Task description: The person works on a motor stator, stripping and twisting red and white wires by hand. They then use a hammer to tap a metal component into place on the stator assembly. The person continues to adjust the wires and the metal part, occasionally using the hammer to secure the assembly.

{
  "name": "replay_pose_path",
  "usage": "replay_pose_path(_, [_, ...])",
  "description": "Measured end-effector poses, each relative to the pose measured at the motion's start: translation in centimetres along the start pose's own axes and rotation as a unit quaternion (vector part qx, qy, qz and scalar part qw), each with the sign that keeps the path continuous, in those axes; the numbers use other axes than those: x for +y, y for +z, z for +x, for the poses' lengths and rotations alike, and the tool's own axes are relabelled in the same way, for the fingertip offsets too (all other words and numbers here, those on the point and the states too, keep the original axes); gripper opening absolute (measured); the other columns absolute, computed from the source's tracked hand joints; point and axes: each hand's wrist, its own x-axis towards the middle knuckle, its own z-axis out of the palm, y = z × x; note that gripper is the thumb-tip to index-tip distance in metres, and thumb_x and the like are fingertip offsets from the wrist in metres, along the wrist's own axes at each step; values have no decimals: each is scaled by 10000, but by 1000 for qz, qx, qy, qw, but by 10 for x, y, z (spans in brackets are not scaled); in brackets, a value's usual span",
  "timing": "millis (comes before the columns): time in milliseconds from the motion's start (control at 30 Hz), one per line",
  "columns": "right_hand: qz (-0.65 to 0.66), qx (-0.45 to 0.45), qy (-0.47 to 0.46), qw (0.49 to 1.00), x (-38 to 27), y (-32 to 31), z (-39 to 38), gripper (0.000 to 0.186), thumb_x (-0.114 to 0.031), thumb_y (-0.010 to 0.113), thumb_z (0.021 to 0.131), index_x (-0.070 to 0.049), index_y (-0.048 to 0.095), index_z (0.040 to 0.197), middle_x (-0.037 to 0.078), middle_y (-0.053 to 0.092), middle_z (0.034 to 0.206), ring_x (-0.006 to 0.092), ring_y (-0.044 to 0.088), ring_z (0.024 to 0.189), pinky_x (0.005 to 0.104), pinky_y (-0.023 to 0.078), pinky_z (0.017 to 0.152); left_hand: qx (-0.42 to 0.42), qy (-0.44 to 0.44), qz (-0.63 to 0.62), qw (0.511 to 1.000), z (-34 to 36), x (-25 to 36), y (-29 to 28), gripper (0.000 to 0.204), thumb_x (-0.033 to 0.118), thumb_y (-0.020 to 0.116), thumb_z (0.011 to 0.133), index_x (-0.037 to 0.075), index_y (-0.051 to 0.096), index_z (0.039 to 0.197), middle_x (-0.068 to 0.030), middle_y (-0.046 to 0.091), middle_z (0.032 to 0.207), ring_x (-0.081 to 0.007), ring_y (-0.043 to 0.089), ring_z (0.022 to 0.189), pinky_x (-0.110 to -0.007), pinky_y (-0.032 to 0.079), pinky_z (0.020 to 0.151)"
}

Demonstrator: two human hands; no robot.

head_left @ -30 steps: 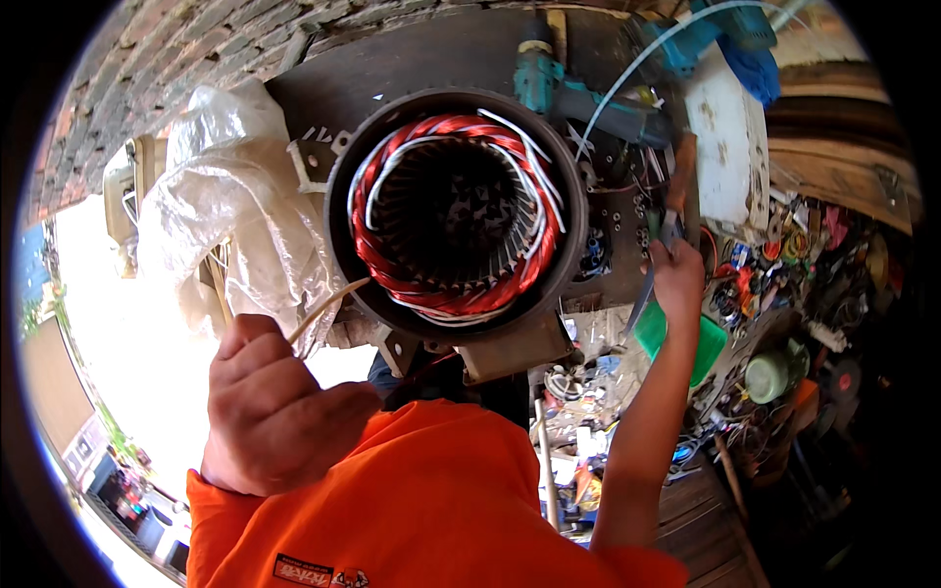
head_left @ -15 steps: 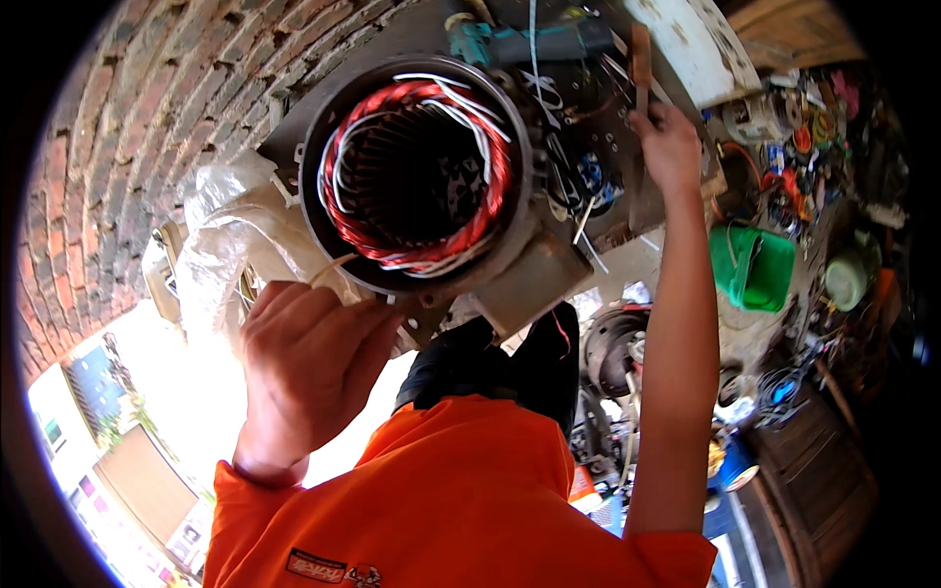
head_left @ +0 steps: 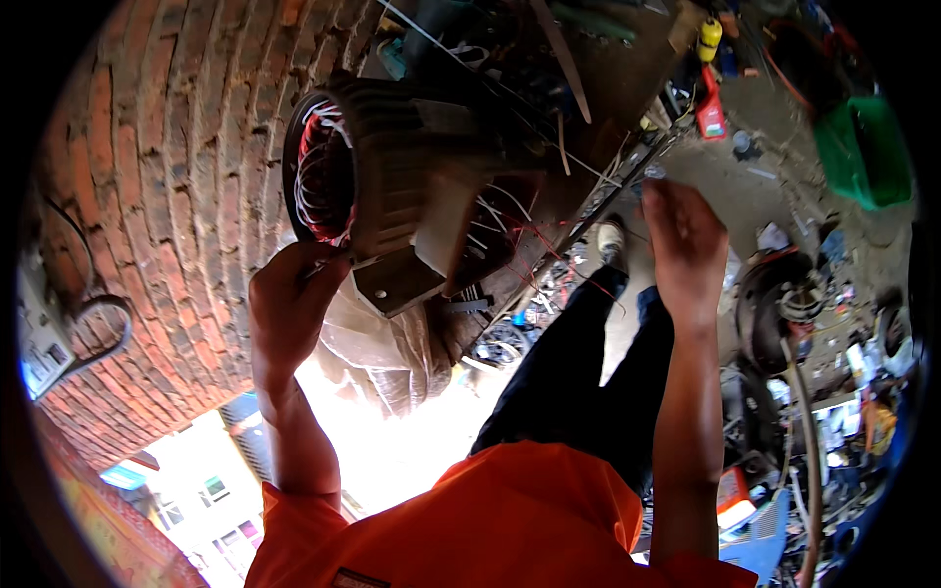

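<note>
Since the dark ribbed-metal motor housing (head_left: 397, 171) bared its red-and-white wire coil (head_left: 316, 162) just past the bare left hand (head_left: 292, 294), going easy probably worked best. That grip looked pinched, couldn't tell on what; bare right hand (head_left: 690, 245), right of housing, too blurry to tell.

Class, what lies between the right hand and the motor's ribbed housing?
In the head view, the open terminal box and loose red wires lie between the right hand and ribbed housing.

Not readable: dark rectangular patch (head_left: 362, 580) on orange shirt (head_left: 510, 510), cropped below; pale label (head_left: 717, 127) on red bottle (head_left: 709, 96); plate (head_left: 443, 116) on ribbed motor housing (head_left: 392, 186).
</note>
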Motion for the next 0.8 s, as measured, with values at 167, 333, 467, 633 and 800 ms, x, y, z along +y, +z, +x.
replay_pose_path(167, [25,32,30,999,66,-18,-73,129,-77,638,904,25,639,983,53,647,749,56,575,677,211,448,598,-19,125,66,990,-5,-5,-13,155,11,523,903,-40,615,1018,-75,630,903,-118,584,845,-229,447,760])
replay_pose_path(333, [38,32,31,998,110,-12,-117,108,-25,627,881,33,629,972,101,655,746,104,621,601,234,456,539,-15,181,32,983,-12,-14,-20,172,104,484,956,-11,591,1028,-17,499,762,-87,433,667,-242,351,598])
replay_pose_path(467, [94,34,27,995,126,2,-141,107,-10,638,869,27,626,968,123,659,818,134,629,592,245,458,532,-11,191,35,981,-5,-8,-24,155,109,443,978,11,561,1002,-8,480,732,-72,410,627,-236,349,571])
replay_pose_path(633, [141,17,36,989,153,25,-160,108,-6,633,870,22,616,973,126,651,801,133,629,585,243,464,519,8,165,0,986,-3,-11,-14,113,109,483,982,20,549,956,2,492,728,-64,415,614,-224,364,563])
replay_pose_path(800, [136,20,14,990,156,38,-167,102,-18,644,861,-3,616,958,109,639,771,150,621,569,258,460,499,-6,172,-36,984,0,-10,-1,76,72,492,971,32,548,939,10,482,727,-56,353,591,-231,305,540])
